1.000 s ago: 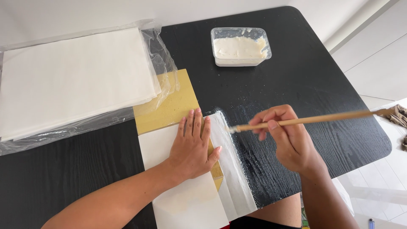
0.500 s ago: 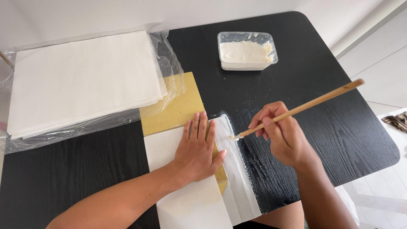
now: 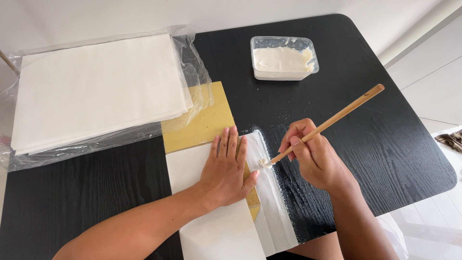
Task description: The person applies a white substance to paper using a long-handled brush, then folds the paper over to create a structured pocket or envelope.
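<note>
My left hand (image 3: 226, 168) lies flat, fingers together, pressing a white sheet (image 3: 211, 231) down onto gold paper (image 3: 202, 120) at the table's near middle. My right hand (image 3: 315, 156) grips a wooden-handled brush (image 3: 332, 120); the handle slants up to the right. Its pale, paste-loaded tip (image 3: 263, 163) touches a wet, shiny strip of white paper (image 3: 276, 212) that runs along the right side of the sheet, just right of my left thumb. A clear plastic tub of white paste (image 3: 284, 58) stands at the far side of the table.
A thick stack of white sheets (image 3: 96, 86) lies on crinkled clear plastic wrap (image 3: 192, 58) at the far left of the black wooden table (image 3: 385, 144). The table's rounded right edge gives way to a pale floor. Paste smears glisten on the wood beside the strip.
The brush handle has tilted from nearly level to steeply upward, and its tip has slid down the strip toward me. My left hand stays flat on the sheet.
</note>
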